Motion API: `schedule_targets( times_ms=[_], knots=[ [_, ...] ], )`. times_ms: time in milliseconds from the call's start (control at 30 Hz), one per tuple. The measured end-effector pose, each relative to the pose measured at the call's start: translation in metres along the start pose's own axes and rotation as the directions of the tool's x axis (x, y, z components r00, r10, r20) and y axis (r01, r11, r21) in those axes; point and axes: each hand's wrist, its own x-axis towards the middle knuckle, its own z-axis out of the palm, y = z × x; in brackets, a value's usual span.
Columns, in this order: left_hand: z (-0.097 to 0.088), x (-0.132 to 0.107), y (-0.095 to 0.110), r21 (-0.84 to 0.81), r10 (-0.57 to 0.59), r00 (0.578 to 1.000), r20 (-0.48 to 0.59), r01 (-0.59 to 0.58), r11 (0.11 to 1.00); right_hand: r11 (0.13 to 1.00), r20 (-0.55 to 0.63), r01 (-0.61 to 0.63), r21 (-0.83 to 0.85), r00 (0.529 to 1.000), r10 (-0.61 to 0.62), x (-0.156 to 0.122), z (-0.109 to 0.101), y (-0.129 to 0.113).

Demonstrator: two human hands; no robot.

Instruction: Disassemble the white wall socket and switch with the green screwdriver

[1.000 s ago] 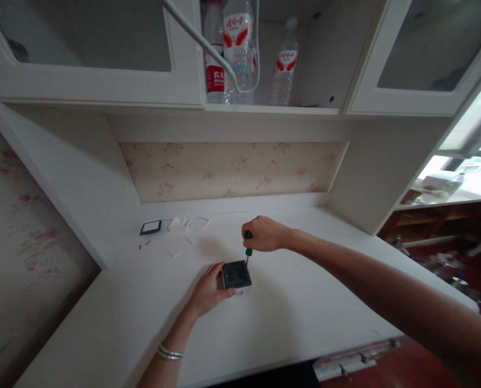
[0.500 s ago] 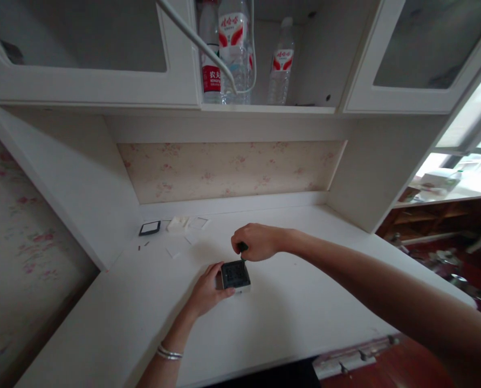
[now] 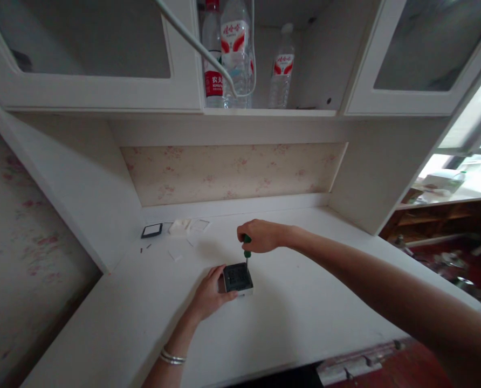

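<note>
A small square box (image 3: 238,277), white outside and black inside, lies on the white desktop (image 3: 305,302). My left hand (image 3: 210,296) grips it from the left, fingers at the far side and thumb along the near side. Above its far right corner, my right hand (image 3: 260,236) is closed around a green-handled screwdriver (image 3: 247,254). The screwdriver stands nearly upright with its metal shaft down at the box's corner; the exact tip contact is too small to tell.
At the back left lie a black-framed panel (image 3: 152,230), a cream plastic piece (image 3: 179,226), thin clear pieces (image 3: 200,224) and two tiny dark bits (image 3: 145,248). Overhead, a shelf holds plastic bottles (image 3: 281,70), and a white cable (image 3: 196,40) hangs in front.
My right hand has risen slightly and turned, so the green handle and metal shaft show more plainly. My left hand still holds the box; the whole view has shifted a little.
</note>
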Motion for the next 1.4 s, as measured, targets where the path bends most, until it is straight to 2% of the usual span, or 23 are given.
schedule_targets(
  times_ms=[67,100,200,267,367,500,733,900,967,1033,1100,1133,1233,1333,1400],
  knots=[
    [0.001,0.0,-0.002,0.025,0.027,1.0,-0.015,-0.027,0.999,0.993,0.057,0.106,0.059,0.992,-0.109,-0.002,-0.001,-0.005],
    [0.001,0.0,-0.002,0.036,0.042,0.999,-0.024,-0.041,0.999,0.995,0.064,0.087,0.055,0.994,-0.091,-0.003,-0.002,-0.008],
    [0.001,0.0,-0.002,0.033,0.06,0.998,-0.028,-0.059,0.998,0.984,-0.01,-0.158,-0.078,0.987,0.158,-0.002,-0.002,-0.015],
    [0.0,0.0,0.0,0.029,0.071,0.997,-0.024,-0.071,0.997,0.968,-0.033,-0.214,-0.13,0.977,0.212,0.0,-0.001,-0.015],
    [-0.002,0.0,0.005,0.036,0.079,0.997,-0.018,-0.078,0.996,0.995,0.036,-0.064,-0.077,0.997,0.067,0.0,-0.002,-0.009],
    [-0.004,0.0,0.01,0.047,0.087,0.996,-0.001,-0.087,0.995,0.996,0.089,0.075,0.047,0.993,-0.079,-0.004,-0.006,0.003],
    [-0.003,-0.001,0.011,0.027,0.09,0.996,-0.017,-0.09,0.996,0.991,0.226,0.128,0.046,0.965,-0.136,-0.002,-0.017,0.003],
    [-0.005,-0.001,0.014,-0.003,0.087,0.996,0.014,-0.087,0.996,0.974,0.308,0.225,0.037,0.924,-0.226,0.006,-0.021,-0.002],
    [-0.006,-0.001,0.015,-0.016,0.08,0.997,0.023,-0.08,0.997,0.99,0.27,0.144,-0.003,0.953,-0.138,0.008,-0.02,-0.005],
    [-0.006,0.0,0.015,-0.023,0.07,0.997,0.022,-0.069,0.997,0.994,0.153,-0.07,-0.088,0.985,0.083,0.01,-0.018,-0.009],
    [-0.006,0.0,0.014,-0.025,0.062,0.998,0.021,-0.061,0.998,0.957,0.062,-0.239,-0.166,0.966,0.252,0.011,-0.016,-0.012],
    [-0.006,0.0,0.013,-0.025,0.06,0.998,0.021,-0.059,0.998,0.946,0.06,-0.263,-0.19,0.959,0.278,0.012,-0.015,-0.012],
    [-0.007,0.0,0.012,-0.029,0.058,0.998,0.027,-0.058,0.998,0.966,0.133,-0.172,-0.193,0.971,0.2,0.011,-0.013,-0.01],
    [-0.007,0.0,0.012,-0.029,0.056,0.998,0.03,-0.056,0.998,0.992,0.141,0.045,-0.118,0.99,-0.028,0.007,-0.012,-0.003],
    [-0.007,0.0,0.013,-0.022,0.048,0.998,0.029,-0.048,0.999,0.981,0.124,0.192,-0.043,0.975,-0.185,0.004,-0.01,0.001]
  ],
)
